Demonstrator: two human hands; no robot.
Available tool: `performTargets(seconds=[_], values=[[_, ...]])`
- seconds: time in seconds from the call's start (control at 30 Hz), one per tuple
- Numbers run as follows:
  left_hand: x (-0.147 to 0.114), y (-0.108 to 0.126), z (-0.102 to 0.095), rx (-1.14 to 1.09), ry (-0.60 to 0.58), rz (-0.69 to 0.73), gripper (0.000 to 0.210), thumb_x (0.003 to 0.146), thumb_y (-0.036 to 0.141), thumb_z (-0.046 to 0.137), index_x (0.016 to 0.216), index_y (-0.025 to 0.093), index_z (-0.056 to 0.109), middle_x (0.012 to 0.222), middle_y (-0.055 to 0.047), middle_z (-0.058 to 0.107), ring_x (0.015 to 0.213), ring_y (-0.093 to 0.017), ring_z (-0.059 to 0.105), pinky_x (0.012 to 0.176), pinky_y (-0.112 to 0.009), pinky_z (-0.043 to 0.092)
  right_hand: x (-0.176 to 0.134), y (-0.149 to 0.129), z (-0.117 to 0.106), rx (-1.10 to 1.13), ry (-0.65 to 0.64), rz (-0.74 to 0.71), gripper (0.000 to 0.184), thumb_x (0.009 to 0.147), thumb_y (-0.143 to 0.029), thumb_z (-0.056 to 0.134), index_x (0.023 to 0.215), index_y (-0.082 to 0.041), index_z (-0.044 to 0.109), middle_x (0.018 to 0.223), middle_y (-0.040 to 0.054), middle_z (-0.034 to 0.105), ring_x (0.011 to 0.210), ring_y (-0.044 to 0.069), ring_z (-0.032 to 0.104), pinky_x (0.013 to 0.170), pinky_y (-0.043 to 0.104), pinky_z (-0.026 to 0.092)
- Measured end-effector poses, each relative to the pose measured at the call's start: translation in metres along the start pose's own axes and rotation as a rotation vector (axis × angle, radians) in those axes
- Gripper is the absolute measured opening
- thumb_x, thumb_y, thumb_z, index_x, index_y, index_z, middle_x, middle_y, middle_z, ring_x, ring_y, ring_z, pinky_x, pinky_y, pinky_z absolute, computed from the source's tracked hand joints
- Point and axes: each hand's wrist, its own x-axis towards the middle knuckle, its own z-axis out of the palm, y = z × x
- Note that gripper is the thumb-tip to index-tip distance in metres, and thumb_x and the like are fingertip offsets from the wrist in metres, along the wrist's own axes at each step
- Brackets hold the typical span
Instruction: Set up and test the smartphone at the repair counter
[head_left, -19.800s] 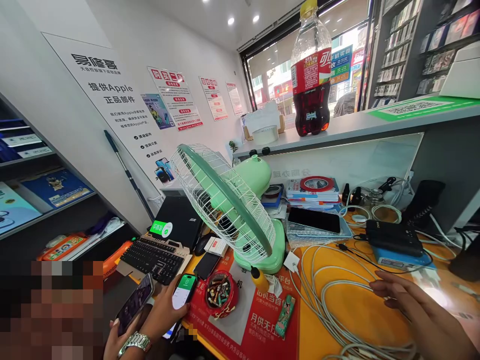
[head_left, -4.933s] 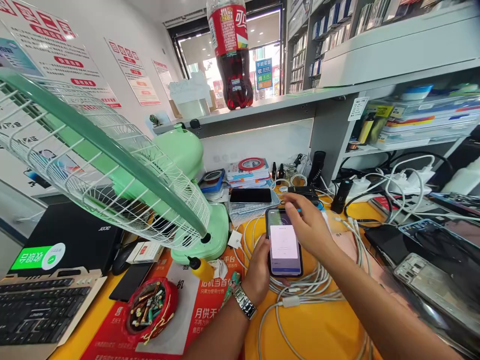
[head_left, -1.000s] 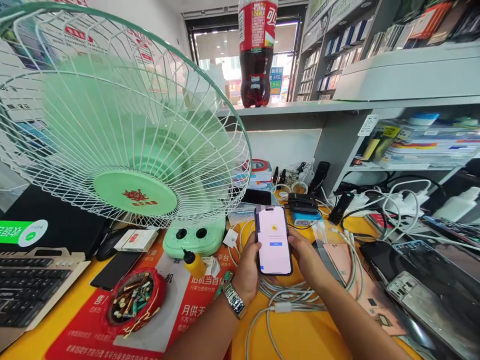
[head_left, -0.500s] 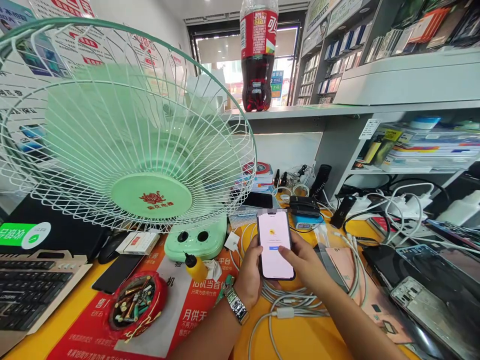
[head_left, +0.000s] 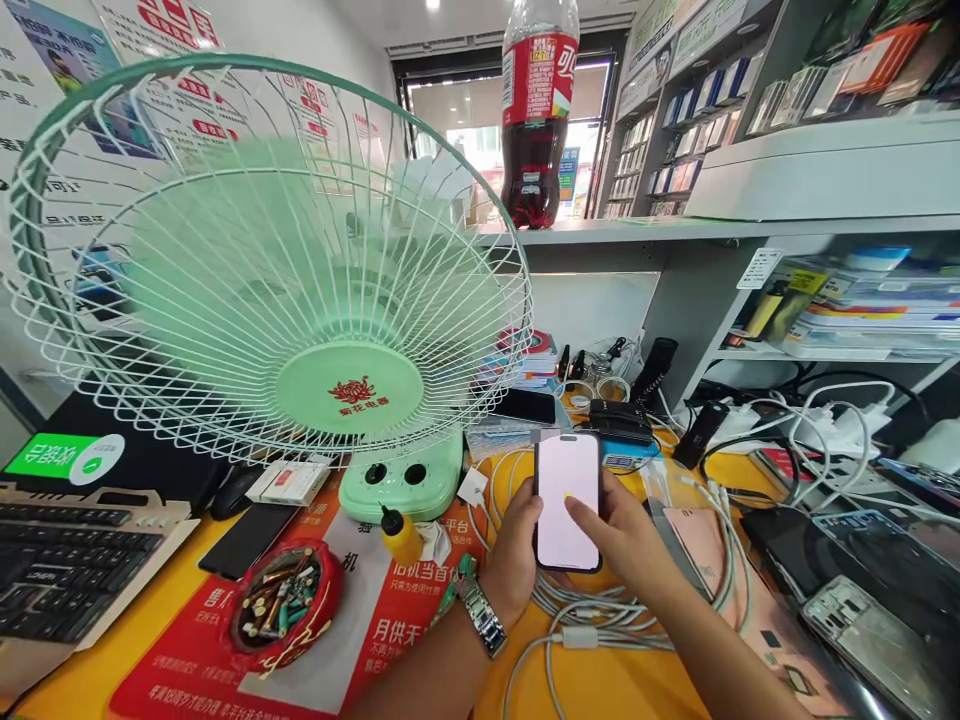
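Observation:
A smartphone (head_left: 568,500) with a nearly blank, pale lit screen is held upright over the desk. My left hand (head_left: 513,550), with a metal-band watch (head_left: 481,612) on its wrist, is closed around the phone's left edge. On the other side my right hand (head_left: 622,525) grips the right edge, its thumb over the screen. The fingers behind the phone are mostly hidden. Beneath it lie looped white cables (head_left: 600,605). A yellow bottle with a black tip (head_left: 402,538) stands to the left of my left hand.
A green fan (head_left: 349,385) fills the left, its blades blurred. Before it sit a red bowl of used batteries and cigarette butts (head_left: 281,605), a dark phone (head_left: 247,540) and a keyboard (head_left: 67,570). A cola bottle (head_left: 538,120) stands on the shelf. Phone parts (head_left: 862,600) lie at the right.
The phone's screen has gone from text with a blue button to nearly blank. The view has shifted slightly left. Both hands keep their hold on the phone.

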Motion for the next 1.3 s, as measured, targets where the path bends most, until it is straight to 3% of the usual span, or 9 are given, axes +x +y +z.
performTargets(seconds=[0.17, 0.37, 0.47, 0.67, 0.87, 1.03, 1.13, 1.2, 1.3], values=[[0.001, -0.001, -0.001, 0.025, -0.043, -0.015, 0.043, 0.088, 0.044, 0.042, 0.122, 0.020, 0.054, 0.098, -0.009, 0.061, 0.075, -0.022, 0.061, 0.037, -0.020, 0.046, 0.002, -0.003, -0.009, 0.011, 0.003, 0.034, 0.034, 0.088, -0.048, 0.046, 0.094, -0.018, 0.060, 0.080, 0.0059, 0.068, 0.072, 0.024, 0.061, 0.064, 0.034, 0.049], [0.003, -0.001, -0.003, -0.025, -0.025, -0.013, 0.044, 0.089, 0.043, 0.040, 0.125, 0.020, 0.052, 0.093, -0.008, 0.061, 0.072, -0.018, 0.060, 0.037, -0.014, 0.039, -0.002, -0.007, -0.012, -0.188, -0.148, -0.041, 0.049, 0.077, -0.029, 0.061, 0.123, -0.018, 0.046, 0.110, 0.0084, 0.064, 0.098, 0.025, 0.061, 0.081, 0.037, 0.050], [0.003, -0.002, -0.003, 0.014, -0.039, -0.002, 0.044, 0.089, 0.043, 0.041, 0.124, 0.019, 0.053, 0.094, -0.008, 0.061, 0.072, -0.018, 0.059, 0.036, -0.014, 0.037, -0.002, -0.006, -0.011, -0.231, -0.087, -0.014, 0.041, 0.082, -0.038, 0.057, 0.116, -0.016, 0.051, 0.100, 0.0086, 0.066, 0.090, 0.025, 0.062, 0.075, 0.036, 0.049], [0.002, -0.003, -0.001, 0.026, -0.054, 0.013, 0.043, 0.089, 0.043, 0.042, 0.124, 0.020, 0.052, 0.101, -0.008, 0.060, 0.072, -0.017, 0.058, 0.035, -0.013, 0.035, 0.001, -0.005, -0.015, -0.117, -0.046, -0.022, 0.032, 0.088, -0.044, 0.046, 0.094, -0.016, 0.060, 0.082, 0.0065, 0.066, 0.074, 0.022, 0.059, 0.066, 0.033, 0.048], [0.001, 0.000, 0.001, -0.002, -0.031, -0.016, 0.044, 0.088, 0.046, 0.042, 0.120, 0.018, 0.053, 0.097, -0.009, 0.060, 0.069, -0.016, 0.058, 0.034, -0.014, 0.036, -0.001, -0.002, -0.016, -0.138, -0.134, -0.053, 0.044, 0.074, -0.023, 0.062, 0.117, -0.020, 0.052, 0.103, 0.0052, 0.065, 0.092, 0.023, 0.060, 0.080, 0.033, 0.048], [0.001, 0.002, 0.001, 0.024, -0.063, -0.033, 0.046, 0.087, 0.048, 0.044, 0.122, 0.019, 0.053, 0.100, -0.009, 0.060, 0.070, -0.018, 0.059, 0.034, -0.015, 0.039, 0.006, 0.005, -0.025, -0.035, -0.108, 0.025, 0.028, 0.089, -0.040, 0.047, 0.090, -0.016, 0.062, 0.080, 0.0061, 0.066, 0.073, 0.021, 0.059, 0.069, 0.033, 0.046], [0.001, 0.003, 0.000, -0.004, -0.060, -0.055, 0.047, 0.088, 0.048, 0.041, 0.125, 0.019, 0.051, 0.103, -0.009, 0.059, 0.073, -0.019, 0.059, 0.036, -0.018, 0.043, 0.005, 0.001, -0.028, -0.019, -0.235, -0.030, 0.021, 0.085, -0.029, 0.055, 0.101, -0.017, 0.061, 0.091, 0.0058, 0.067, 0.082, 0.021, 0.059, 0.078, 0.034, 0.046], [0.001, 0.004, 0.000, -0.019, -0.056, -0.064, 0.047, 0.089, 0.048, 0.039, 0.124, 0.020, 0.051, 0.103, -0.009, 0.060, 0.073, -0.019, 0.059, 0.037, -0.019, 0.045, 0.002, -0.003, -0.028, 0.033, -0.327, -0.055, 0.037, 0.078, -0.021, 0.060, 0.114, -0.020, 0.056, 0.102, 0.0050, 0.066, 0.090, 0.022, 0.059, 0.083, 0.035, 0.046], [0.000, 0.004, 0.000, -0.020, -0.055, -0.075, 0.047, 0.089, 0.049, 0.039, 0.124, 0.021, 0.051, 0.102, -0.008, 0.059, 0.072, -0.019, 0.060, 0.038, -0.021, 0.047, 0.002, -0.004, -0.027, 0.066, -0.304, -0.038, 0.037, 0.075, -0.019, 0.061, 0.112, -0.020, 0.058, 0.097, 0.0038, 0.066, 0.087, 0.021, 0.059, 0.080, 0.034, 0.046]])
